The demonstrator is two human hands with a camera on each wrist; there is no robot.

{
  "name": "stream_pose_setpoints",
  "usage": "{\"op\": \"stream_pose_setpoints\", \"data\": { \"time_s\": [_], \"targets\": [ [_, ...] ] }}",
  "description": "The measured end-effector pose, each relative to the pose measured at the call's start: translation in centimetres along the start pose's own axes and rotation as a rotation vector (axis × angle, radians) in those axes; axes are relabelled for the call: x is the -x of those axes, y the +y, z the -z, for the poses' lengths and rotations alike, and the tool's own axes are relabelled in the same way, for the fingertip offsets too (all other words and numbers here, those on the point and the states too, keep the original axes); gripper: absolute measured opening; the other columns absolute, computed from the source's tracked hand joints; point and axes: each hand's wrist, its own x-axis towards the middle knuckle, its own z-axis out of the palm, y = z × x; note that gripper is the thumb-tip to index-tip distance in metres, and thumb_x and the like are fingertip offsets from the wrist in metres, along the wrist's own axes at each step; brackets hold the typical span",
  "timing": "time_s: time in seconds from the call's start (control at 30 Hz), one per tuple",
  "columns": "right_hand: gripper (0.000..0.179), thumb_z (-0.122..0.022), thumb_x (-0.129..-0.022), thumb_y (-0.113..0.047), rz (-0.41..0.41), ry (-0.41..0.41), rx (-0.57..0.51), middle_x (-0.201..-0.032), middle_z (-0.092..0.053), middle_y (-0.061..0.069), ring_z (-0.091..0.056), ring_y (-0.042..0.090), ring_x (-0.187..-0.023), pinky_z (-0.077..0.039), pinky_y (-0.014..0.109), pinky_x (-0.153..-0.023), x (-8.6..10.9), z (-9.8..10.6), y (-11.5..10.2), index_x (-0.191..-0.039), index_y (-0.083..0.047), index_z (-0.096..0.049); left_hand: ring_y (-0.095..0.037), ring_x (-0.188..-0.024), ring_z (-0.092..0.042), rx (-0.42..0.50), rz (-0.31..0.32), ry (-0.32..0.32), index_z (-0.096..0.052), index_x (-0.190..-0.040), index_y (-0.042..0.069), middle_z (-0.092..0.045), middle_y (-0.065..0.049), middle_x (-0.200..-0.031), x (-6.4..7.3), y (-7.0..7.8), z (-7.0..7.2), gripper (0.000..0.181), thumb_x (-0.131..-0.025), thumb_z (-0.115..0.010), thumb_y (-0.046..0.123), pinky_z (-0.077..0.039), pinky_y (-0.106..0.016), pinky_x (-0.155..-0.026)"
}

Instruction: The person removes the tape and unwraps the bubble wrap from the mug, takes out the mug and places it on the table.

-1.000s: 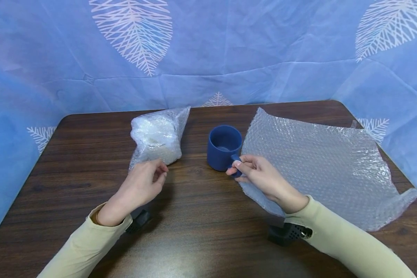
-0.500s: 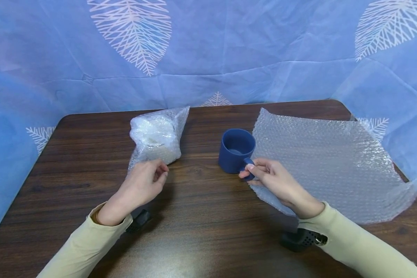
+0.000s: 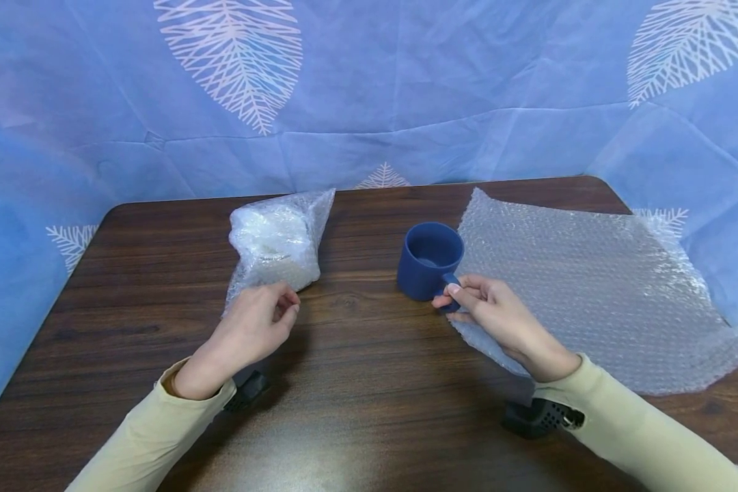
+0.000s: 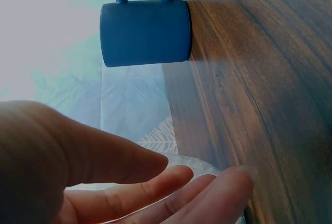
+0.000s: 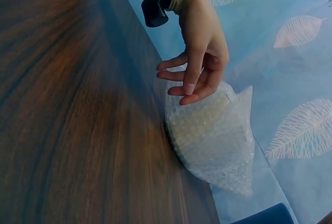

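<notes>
My right hand (image 3: 492,318) grips the handle of a dark blue mug (image 3: 421,270), upright with its open top showing, left of the bubble wrap sheet. This flat, clear sheet of bubble wrap (image 3: 590,273) reaches under the right hand and forearm. In the left wrist view the same mug (image 4: 145,32) appears with fingers at its handle. At the left, my left hand (image 3: 255,324) has loosely bent fingers and nothing between them. It is just in front of a bundle in bubble wrap (image 3: 277,239); the right wrist view shows this hand (image 5: 199,63) overlapping the bundle (image 5: 218,136).
Everything lies on a dark wood-grain table (image 3: 344,396). A blue cloth backdrop (image 3: 436,89) with white leaf prints hangs along the back and sides. Black wrist devices sit under the left wrist (image 3: 246,391) and the right wrist (image 3: 538,417).
My right hand and the mug have moved to the right. The bubble wrap sheet has shifted right too, its right corner now flatter. The left hand and the bundle have stayed put.
</notes>
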Motion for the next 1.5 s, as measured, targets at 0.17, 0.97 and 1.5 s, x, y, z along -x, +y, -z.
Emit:
{"op": "stream_pose_setpoints", "data": {
  "time_s": [0.17,0.97,1.5],
  "targets": [
    [0.032,-0.040,-0.104,-0.020,0.007,0.007,-0.018,-0.112,-0.064,0.025,-0.058,0.033,-0.117,-0.048,0.038,-0.095,-0.4,0.2,0.0,-0.108,0.010,-0.051,-0.010,-0.061,-0.054,0.003,0.004,-0.010,-0.066,-0.087,0.004,-0.066,-0.003,-0.073,-0.1,0.0,0.1,0.007,-0.087,-0.059,0.004,-0.045,-0.029,-0.058],
    [0.041,-0.040,-0.104,-0.024,-0.052,0.034,-0.038,-0.119,-0.061,0.028,-0.050,0.033,-0.127,-0.047,0.036,-0.097,-1.7,0.4,0.0,-0.122,0.012,-0.047,-0.009,-0.062,-0.057,0.020,-0.001,-0.019,-0.066,-0.086,0.004,-0.066,-0.002,-0.073,0.0,-0.1,-0.4,0.006,-0.088,-0.060,0.005,-0.047,-0.028,-0.059],
    [0.039,-0.044,-0.102,-0.017,-0.031,0.015,0.011,-0.127,-0.056,0.028,-0.052,0.036,-0.125,-0.048,0.036,-0.096,-1.5,0.9,-0.4,-0.129,0.012,-0.046,-0.008,-0.062,-0.056,0.044,-0.010,0.001,-0.067,-0.087,0.006,-0.067,-0.002,-0.074,0.0,0.0,-0.2,0.007,-0.089,-0.061,0.008,-0.046,-0.028,-0.058]
  ]
}}
